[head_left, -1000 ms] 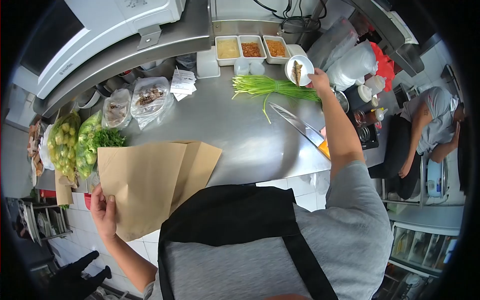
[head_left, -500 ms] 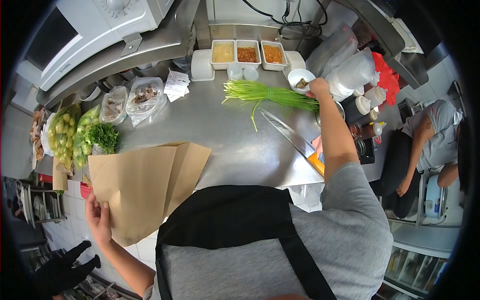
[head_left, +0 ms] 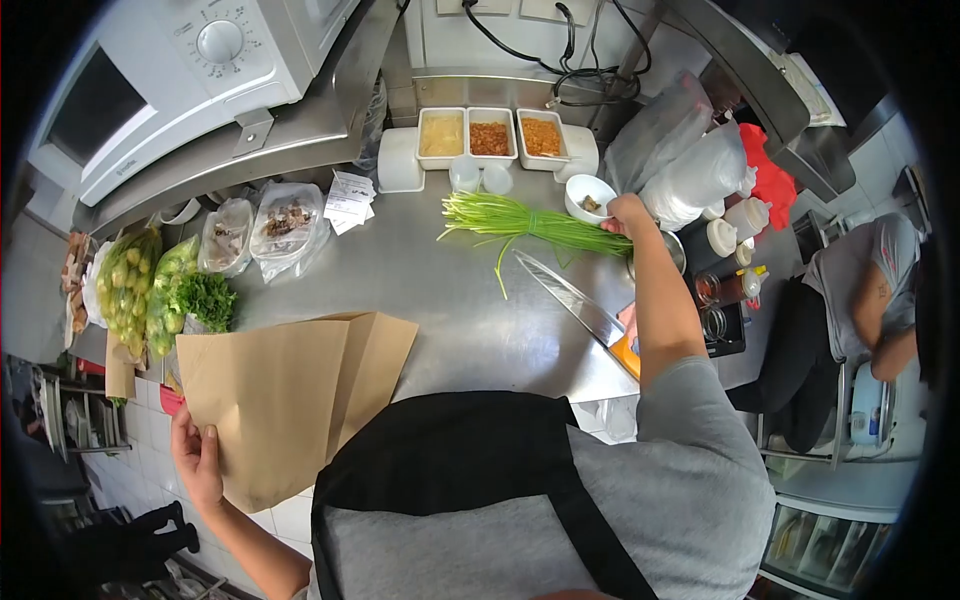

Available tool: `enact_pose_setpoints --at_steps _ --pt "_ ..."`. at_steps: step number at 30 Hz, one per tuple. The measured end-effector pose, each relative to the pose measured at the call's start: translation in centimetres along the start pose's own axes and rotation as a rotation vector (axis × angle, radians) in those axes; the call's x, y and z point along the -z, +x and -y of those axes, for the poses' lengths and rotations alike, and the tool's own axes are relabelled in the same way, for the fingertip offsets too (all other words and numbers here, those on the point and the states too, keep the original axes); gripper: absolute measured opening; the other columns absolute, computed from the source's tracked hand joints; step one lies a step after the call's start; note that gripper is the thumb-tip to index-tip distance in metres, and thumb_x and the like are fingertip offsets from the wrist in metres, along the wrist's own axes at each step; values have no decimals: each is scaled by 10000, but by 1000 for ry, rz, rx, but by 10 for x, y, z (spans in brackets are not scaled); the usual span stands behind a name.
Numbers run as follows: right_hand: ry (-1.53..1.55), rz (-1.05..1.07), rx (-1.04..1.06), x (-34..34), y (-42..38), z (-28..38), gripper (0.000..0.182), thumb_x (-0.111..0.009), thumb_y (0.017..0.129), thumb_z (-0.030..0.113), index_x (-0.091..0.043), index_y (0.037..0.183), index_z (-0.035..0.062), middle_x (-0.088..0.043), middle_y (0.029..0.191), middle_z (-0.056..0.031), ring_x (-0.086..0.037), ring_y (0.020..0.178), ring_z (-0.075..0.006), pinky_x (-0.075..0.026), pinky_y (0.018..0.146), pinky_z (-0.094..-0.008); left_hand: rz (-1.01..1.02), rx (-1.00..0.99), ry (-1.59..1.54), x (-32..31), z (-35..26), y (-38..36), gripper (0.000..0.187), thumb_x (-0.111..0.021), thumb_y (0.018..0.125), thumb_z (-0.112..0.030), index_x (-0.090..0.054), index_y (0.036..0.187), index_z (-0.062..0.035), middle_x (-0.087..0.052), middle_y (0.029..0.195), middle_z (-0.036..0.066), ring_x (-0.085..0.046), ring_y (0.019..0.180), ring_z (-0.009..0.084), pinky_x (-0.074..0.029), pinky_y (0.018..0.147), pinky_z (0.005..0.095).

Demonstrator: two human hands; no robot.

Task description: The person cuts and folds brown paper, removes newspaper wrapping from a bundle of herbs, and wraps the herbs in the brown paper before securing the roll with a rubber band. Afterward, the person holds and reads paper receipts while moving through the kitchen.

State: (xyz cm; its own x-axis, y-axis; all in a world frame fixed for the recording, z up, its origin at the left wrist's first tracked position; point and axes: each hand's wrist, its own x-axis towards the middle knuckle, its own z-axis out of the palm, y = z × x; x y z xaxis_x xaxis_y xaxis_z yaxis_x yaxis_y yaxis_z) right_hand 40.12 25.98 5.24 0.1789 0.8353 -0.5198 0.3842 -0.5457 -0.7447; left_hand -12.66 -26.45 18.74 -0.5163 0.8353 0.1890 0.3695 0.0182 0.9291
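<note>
The left hand [head_left: 203, 464] pinches the lower left edge of a brown paper bag [head_left: 262, 410], thumb in front; the bag's wide edge faces away from the person, over the counter [head_left: 445, 345], its crease running toward the body. The right hand [head_left: 624, 214] is at the near right rim of a white bowl [head_left: 584, 186]; whether its fingers clamp it cannot be told. The bowl's mouth faces up. Nearer lies a bundle of green stalks [head_left: 520, 220], long axis crosswise, tips leftward. A knife [head_left: 568, 299] points away and left, handle nearer the person.
</note>
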Motion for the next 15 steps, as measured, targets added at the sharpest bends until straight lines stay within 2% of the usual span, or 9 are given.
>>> enact_pose_setpoints --at_steps 3,6,9,12,15 --pt "-94 3 105 6 -22 2 239 -481 794 6 -519 982 -137 -611 775 -229 -645 564 -247 -500 425 -325 1 10 -2 -3 -1 5 413 -501 849 24 -424 1255 39 -565 1149 99 -514 1073 155 -353 951 283" --pt "-898 -79 238 9 -60 45 288 -521 801 47 -556 1052 -90 -630 892 -252 -672 716 -288 -550 618 -383 12 4 13 -3 -1 9 415 -502 851 18 -422 1257 41 -565 1149 100 -514 1073 155 -354 950 282" --pt "-886 -442 728 3 -53 63 359 -546 767 38 -587 1123 15 -614 1062 -213 -627 952 -297 -494 854 -364 20 3 11 -4 0 12 415 -501 851 12 -422 1257 44 -565 1147 101 -516 1070 156 -355 947 281" --pt "-772 -300 1046 1 -11 80 454 -518 744 28 -583 1178 147 -577 1166 -148 -530 1115 -292 -432 931 -367 18 17 6 -8 -4 13 406 -499 849 10 -430 1247 45 -567 1136 100 -519 1058 155 -357 942 279" --pt "-669 -148 964 -3 27 85 530 -516 693 -25 -584 1192 139 -507 1278 -131 -478 1185 -286 -390 987 -351 -4 18 34 -10 -9 12 397 -497 845 13 -438 1236 44 -570 1126 98 -521 1049 153 -357 940 277"
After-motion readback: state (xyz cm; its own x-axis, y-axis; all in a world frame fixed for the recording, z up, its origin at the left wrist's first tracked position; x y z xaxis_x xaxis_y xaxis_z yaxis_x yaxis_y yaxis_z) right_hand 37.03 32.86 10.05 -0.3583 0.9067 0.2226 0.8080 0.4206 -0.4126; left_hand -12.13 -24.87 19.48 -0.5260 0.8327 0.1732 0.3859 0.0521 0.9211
